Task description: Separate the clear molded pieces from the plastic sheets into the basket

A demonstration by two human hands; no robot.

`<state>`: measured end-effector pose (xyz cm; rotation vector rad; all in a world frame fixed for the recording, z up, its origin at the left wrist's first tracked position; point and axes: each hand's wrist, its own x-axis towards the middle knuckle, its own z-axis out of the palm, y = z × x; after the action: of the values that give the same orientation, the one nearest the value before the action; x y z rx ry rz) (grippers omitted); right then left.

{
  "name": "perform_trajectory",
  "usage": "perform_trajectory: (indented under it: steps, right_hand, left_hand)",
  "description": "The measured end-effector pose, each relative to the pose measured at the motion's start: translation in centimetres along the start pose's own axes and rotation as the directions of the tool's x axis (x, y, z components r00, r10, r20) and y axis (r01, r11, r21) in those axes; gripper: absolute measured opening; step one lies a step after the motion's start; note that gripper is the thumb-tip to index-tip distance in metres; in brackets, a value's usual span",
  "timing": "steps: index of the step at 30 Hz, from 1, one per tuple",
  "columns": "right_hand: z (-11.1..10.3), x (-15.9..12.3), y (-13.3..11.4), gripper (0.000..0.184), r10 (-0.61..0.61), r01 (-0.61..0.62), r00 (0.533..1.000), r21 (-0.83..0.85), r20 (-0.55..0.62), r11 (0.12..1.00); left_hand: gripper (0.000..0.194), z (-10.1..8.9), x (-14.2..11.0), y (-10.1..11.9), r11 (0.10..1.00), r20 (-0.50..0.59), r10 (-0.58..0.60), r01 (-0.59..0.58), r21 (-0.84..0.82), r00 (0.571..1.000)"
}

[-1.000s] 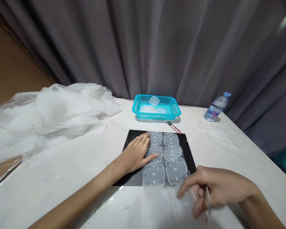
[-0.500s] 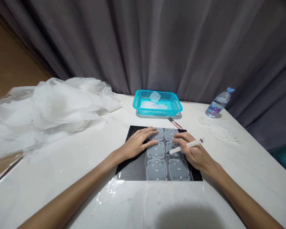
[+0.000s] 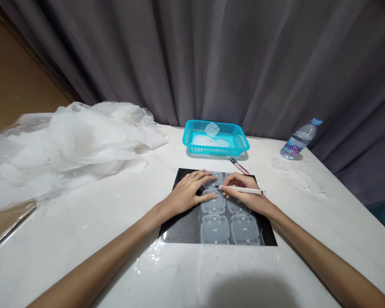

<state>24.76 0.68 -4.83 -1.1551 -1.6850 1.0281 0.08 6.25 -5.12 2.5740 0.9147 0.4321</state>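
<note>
"What are the hands doing, seen from the wearer's head?"

"The left hand lies flat with its thumb spread from the fingers, at about eleven o'clock on the black board, over the left column of grey squares. The right hand pinches a white pen between thumb and fingers, toward one o'clock."

"And the pen's dark tip?"

"Pointing to nine, between the hands, by the meeting of the upper two squares on the left. I can't tell whether it touches."

"How do the squares sit?"

"In two columns on the board, the right one partly hidden by the right hand."

"What's around the board?"

"At twelve, a turquoise basket with a translucent square piece leaning inside. At one, just past the board's far edge, pink-handled snips. At two, a water bottle, pale scraps on its near side. Over at ten, a big heap of white sheets."

"All on that white table?"

"Yes, with a grey curtain behind, at twelve."
</note>
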Motion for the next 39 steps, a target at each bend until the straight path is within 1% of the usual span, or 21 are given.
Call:
perform_trajectory:
  steps: [1, 3, 5, 9, 11, 14, 16, 20, 24, 27, 29, 33, 39]
  right_hand:
    - [-0.2, 0.1, -0.1, 0.024, 0.007, -0.008, 0.999, 0.015, 0.032, 1.0]
    - [-0.4, 0.5, -0.4, 0.024, -0.017, 0.018, 0.997, -0.014, 0.069, 1.0]
    - [-0.3, 1.2, -0.6, 0.021, -0.038, 0.042, 0.997, -0.052, 0.073, 0.998]
    - [0.0, 2.1, -0.4, 0.021, 0.001, -0.001, 0.996, 0.002, 0.085, 1.0]
    - [0.0, 2.0, -0.1, 0.02, -0.017, 0.019, 0.997, -0.024, 0.073, 1.0]
    - [-0.3, 1.5, 0.3, 0.012, -0.084, 0.088, 0.996, -0.14, 0.036, 0.986]
    - [-0.4, 1.2, 0.4, 0.01, -0.108, 0.114, 0.993, -0.178, 0.043, 0.978]
    - [-0.2, 1.0, 0.2, 0.011, -0.112, 0.125, 0.989, -0.146, 0.095, 0.981]
    - [-0.1, 1.1, 0.3, 0.015, -0.152, 0.159, 0.986, -0.101, 0.073, 0.982]
    - [-0.1, 1.1, 0.3, 0.017, -0.199, 0.206, 0.977, -0.091, 0.079, 0.974]
    - [0.1, 1.0, 0.3, 0.018, -0.219, 0.229, 0.971, -0.113, 0.093, 0.967]
    - [0.3, 0.8, 0.3, 0.021, -0.212, 0.224, 0.973, -0.152, 0.089, 0.963]
    - [0.3, 0.7, 0.8, 0.017, -0.221, 0.24, 0.968, -0.193, 0.115, 0.951]
  left_hand:
    - [0.063, 0.0, 0.0, -0.1, 1.0, -0.003, -0.002, 0.002, -0.011, 1.0]
    - [0.064, 0.2, 0.1, -0.2, 1.0, -0.008, -0.002, 0.002, -0.026, 1.0]
    - [0.064, 0.3, 0.1, -0.4, 0.999, -0.012, 0.0, -0.001, -0.034, 1.0]
    - [0.066, 0.4, 0.1, -0.5, 0.999, -0.019, -0.004, 0.003, -0.037, 1.0]
    - [0.067, 0.3, 0.0, -0.4, 1.0, -0.013, -0.01, 0.009, -0.026, 1.0]
    - [0.068, 0.1, 0.0, -0.1, 1.0, 0.015, -0.011, 0.011, 0.006, 1.0]
    - [0.069, -0.1, 0.1, 0.1, 0.999, 0.031, -0.011, 0.01, 0.031, 0.999]
    - [0.073, -0.3, 0.3, 0.2, 0.993, 0.041, -0.013, 0.008, 0.121, 0.999]
    - [0.076, -0.5, 0.4, 0.1, 0.976, 0.062, -0.01, -0.004, 0.216, 0.998]
    - [0.075, -0.5, 0.4, 0.0, 0.971, 0.068, 0.007, -0.023, 0.239, 0.998]
    - [0.074, -0.3, 0.3, 0.0, 0.971, 0.059, 0.02, -0.033, 0.238, 0.998]
    - [0.068, -0.1, 0.1, 0.1, 0.982, 0.023, 0.032, -0.036, 0.185, 0.999]
    - [0.059, -0.2, 0.3, 0.2, 0.995, -0.065, 0.011, -0.004, 0.101, 0.998]
